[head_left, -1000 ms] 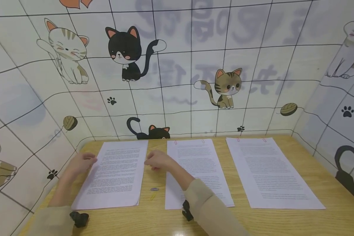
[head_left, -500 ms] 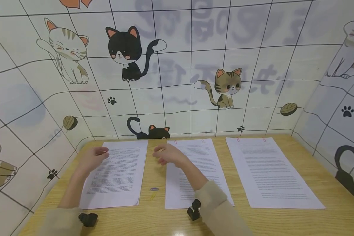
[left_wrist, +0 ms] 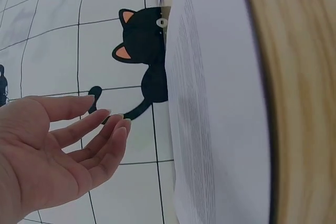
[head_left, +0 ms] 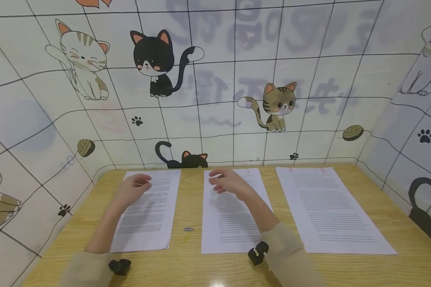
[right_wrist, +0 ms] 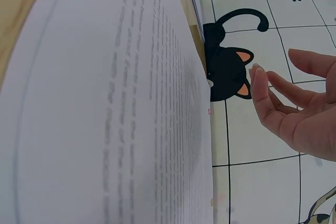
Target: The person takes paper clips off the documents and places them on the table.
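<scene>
My left hand (head_left: 133,192) hovers over the upper part of the left stack of printed paper (head_left: 154,227), fingers loosely bent and holding nothing. In the left wrist view this hand (left_wrist: 68,156) is clearly apart from the sheets (left_wrist: 231,129). Above the top of the middle printed stack (head_left: 233,229) is my right hand (head_left: 230,185), also holding nothing. The right wrist view shows its relaxed fingers (right_wrist: 262,95) away from the paper (right_wrist: 79,129). Between the two stacks lie a bluish-purple paper clip (head_left: 188,229) and a yellow paper clip (head_left: 187,238). No clip shows on the left stack's top edge.
A third printed stack (head_left: 335,215) lies at the right, with two red paper clips (head_left: 322,170) on its top edge. One red clip (head_left: 247,171) shows on the middle stack. A wall (head_left: 219,135) with cartoon cats rises behind the wooden table (head_left: 186,271).
Both hands have lifted away from the left stack's sides and moved right. My left hand went from its left edge to over it, my right hand from its right edge to over the middle stack.
</scene>
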### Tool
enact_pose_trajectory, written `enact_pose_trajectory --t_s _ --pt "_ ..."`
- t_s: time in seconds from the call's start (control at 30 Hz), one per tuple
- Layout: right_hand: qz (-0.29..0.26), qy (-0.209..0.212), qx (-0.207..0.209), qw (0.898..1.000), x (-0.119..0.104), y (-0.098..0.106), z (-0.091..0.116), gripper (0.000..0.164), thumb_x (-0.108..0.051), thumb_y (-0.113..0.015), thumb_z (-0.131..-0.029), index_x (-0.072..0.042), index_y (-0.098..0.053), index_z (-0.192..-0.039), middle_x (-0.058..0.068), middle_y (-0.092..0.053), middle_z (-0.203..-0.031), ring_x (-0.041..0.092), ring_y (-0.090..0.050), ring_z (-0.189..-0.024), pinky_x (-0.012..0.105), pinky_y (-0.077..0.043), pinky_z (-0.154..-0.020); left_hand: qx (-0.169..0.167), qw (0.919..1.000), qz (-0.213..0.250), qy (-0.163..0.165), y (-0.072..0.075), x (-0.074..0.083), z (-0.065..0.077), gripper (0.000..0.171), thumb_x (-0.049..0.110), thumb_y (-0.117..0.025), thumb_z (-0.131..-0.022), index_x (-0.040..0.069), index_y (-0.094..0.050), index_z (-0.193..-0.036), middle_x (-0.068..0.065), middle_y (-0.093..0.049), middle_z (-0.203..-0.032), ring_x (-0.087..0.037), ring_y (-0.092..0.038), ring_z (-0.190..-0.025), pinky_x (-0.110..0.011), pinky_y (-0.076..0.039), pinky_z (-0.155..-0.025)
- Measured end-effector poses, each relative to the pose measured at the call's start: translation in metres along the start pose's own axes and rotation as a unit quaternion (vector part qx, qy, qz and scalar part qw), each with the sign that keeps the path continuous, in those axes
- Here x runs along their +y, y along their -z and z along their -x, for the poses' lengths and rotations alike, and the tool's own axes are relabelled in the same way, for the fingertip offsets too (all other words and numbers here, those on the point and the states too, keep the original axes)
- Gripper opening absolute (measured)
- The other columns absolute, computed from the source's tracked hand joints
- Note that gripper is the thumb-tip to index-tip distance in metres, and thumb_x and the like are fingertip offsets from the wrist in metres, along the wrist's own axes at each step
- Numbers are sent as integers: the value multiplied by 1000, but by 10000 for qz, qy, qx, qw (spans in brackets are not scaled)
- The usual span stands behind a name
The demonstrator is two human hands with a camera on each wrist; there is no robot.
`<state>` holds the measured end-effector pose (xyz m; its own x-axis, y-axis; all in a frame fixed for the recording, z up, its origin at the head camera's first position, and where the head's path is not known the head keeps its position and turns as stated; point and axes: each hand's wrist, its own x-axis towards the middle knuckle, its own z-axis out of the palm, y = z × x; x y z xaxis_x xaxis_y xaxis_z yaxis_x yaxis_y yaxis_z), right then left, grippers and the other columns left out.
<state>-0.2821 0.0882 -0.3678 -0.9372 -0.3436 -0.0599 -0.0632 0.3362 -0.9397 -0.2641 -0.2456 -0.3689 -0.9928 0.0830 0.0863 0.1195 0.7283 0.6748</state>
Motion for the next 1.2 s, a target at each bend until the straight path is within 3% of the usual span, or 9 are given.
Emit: enact_pose_trajectory --t_s 0.27,0.5,0.73,1.0,1.07,1.2 --pt "250 73 79 9996 6 29 15 43 -24 -61 -101 0 -57 -136 17 -64 -126 37 -65 -106 38 -56 -87 -141 9984 513 -179 -13 20 1 33 14 -59 -101 -4 -60 -129 -21 -66 -119 -37 -64 -107 -46 -53 -89" --pt "412 -106 438 9981 15 58 29 43 -24 -61 -101 -1 -55 -137 19 -63 -128 41 -63 -110 39 -54 -90 -357 9961 775 -215 -31 33 -4 33 14 -60 -101 -3 -60 -129 -18 -67 -117 -37 -64 -107 -47 -54 -91" --pt "623 -237 481 9966 22 82 46 47 -21 -58 -103 5 -48 -140 25 -59 -132 42 -61 -113 42 -53 -93 -523 9937 899 -421 -49 46 -7 31 8 -62 -98 -6 -61 -126 -15 -68 -110 -31 -67 -102 -41 -55 -84" --pt "747 -654 600 9932 36 101 57 54 -17 -57 -103 12 -38 -144 33 -49 -139 45 -57 -118 46 -52 -97 -737 9915 993 -395 -70 57 -11 33 8 -65 -95 -7 -63 -125 -12 -69 -106 -26 -66 -100 -39 -56 -84" --pt "844 -773 642 9913 40 105 56 55 -17 -56 -103 14 -37 -144 31 -53 -132 42 -59 -114 47 -51 -97 -809 9910 990 -388 -75 60 -12 33 8 -66 -95 -7 -63 -124 -11 -69 -106 -26 -66 -100 -38 -55 -84" --pt "994 -959 672 9881 48 110 54 57 -18 -57 -101 16 -38 -143 18 -58 -101 31 -60 -98 46 -52 -94 -977 9892 1036 -337 -81 65 -13 34 8 -66 -95 -9 -62 -124 -13 -69 -107 -27 -66 -98 -39 -55 -85"
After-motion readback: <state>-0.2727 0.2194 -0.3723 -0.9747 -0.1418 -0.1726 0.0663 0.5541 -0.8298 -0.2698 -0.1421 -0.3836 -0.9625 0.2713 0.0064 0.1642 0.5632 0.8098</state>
